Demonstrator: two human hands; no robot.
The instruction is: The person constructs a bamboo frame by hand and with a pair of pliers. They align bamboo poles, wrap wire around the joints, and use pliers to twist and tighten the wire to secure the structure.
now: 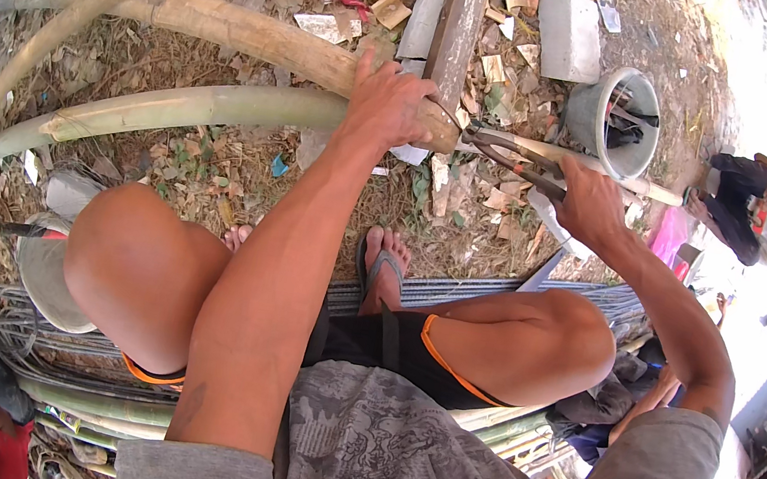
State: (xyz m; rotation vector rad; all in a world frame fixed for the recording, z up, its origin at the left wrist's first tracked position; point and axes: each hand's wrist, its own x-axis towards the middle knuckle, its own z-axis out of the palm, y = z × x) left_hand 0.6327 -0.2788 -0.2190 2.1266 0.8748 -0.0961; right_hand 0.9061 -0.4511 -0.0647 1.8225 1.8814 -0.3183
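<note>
Near: knees spread wide, sandalled foot (384,265) on the ground between them, likely for balance and room to work. Bundle of thin grey rods (446,291) runs crosswise by the foot; pale bucket (52,281) beside the left knee, partly hidden by it.

Further out: left hand (387,110) lies over the cut end of a thick tan bamboo pole (236,27), arm straight, probably to steady it; can't tell if the fingers wrap it or pinch something. Right hand (592,204) is clenched on the handles of long-handled pliers (515,167), grip well back, likely for leverage. Pliers' head is right by the pole end, near what looks like a bit of wire; contact unclear.

Greener bamboo pole (193,106) sits just on the near side of the tan one, limiting space there. Wooden beam (460,29) has its near end at the tan pole, seemingly propping it. Past the pliers: grey bucket (586,121) with dark items inside, close to the right hand's far side; concrete block (569,37) behind. Litter all over the ground. Co-worker (754,210) low down at far right, well clear.
</note>
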